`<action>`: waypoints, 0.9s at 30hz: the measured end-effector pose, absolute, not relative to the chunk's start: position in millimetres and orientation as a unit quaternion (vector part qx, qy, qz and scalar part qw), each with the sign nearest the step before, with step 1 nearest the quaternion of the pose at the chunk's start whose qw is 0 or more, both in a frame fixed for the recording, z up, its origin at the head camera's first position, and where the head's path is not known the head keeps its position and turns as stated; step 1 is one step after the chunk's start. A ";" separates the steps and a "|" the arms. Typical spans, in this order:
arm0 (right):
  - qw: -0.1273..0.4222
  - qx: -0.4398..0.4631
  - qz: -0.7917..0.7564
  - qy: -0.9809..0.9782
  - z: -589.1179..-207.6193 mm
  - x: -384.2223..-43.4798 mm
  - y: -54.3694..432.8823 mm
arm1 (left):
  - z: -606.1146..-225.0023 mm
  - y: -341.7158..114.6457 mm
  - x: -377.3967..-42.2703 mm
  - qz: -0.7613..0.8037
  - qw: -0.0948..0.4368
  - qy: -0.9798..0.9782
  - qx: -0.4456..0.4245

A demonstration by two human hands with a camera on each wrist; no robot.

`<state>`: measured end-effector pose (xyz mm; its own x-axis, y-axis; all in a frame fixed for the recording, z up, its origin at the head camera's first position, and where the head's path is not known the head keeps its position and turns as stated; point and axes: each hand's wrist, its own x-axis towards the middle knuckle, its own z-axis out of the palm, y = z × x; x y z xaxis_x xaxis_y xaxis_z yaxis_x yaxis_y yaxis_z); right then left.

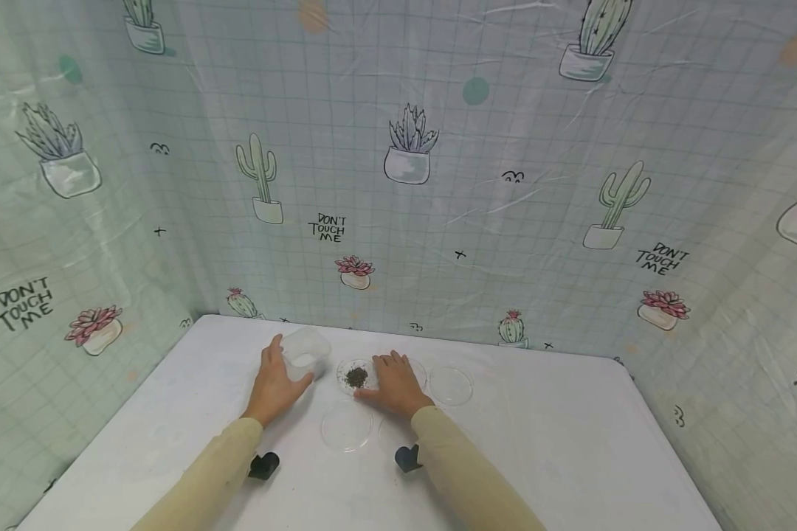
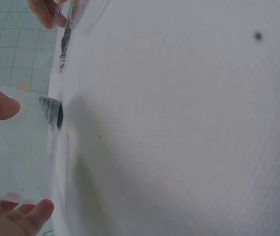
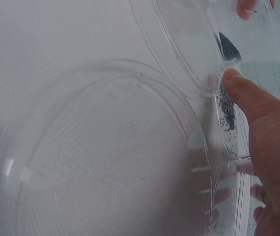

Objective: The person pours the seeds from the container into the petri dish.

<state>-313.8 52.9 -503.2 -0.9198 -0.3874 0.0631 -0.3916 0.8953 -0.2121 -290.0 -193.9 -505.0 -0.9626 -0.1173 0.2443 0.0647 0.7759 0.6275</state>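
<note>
The white table (image 1: 571,442) carries a granule dish (image 1: 341,384), taken as reference; the left hand (image 1: 274,381), to its left, grips a translucent container (image 1: 304,342) between thumb and fingers, while the right hand (image 1: 397,385), at its right side, has thumb and fingers spread, thumb at the near rim, though whether they pinch it cannot be determined. Clear dishes (image 1: 452,386) lie right of the granule dish and on its near side. Dark material (image 2: 52,111) sits low inside the container, and dark granules (image 1: 356,377) lie heaped within the reference dish, loose grains around the heap.
</note>
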 end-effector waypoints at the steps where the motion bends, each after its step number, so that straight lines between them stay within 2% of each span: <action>1: 0.010 0.200 0.110 -0.974 -503.5 -314.0 52.8 | -504.9 -194.2 -289.6 -0.336 0.134 -0.932 0.015; 16: 0.009 0.199 0.114 -0.973 -503.8 -314.1 53.2 | -501.9 -197.3 -283.0 -0.330 0.080 -0.940 0.024; 27: 0.009 0.200 0.120 -0.972 -507.3 -314.8 53.5 | -504.1 -202.1 -278.0 -0.312 0.122 -0.942 -0.005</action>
<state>-314.8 53.5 -507.3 -0.9197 -0.3870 0.0663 -0.3916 0.8913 -0.2288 -278.0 -202.1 -504.1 -0.9700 -0.0668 0.2336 0.0860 0.8048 0.5873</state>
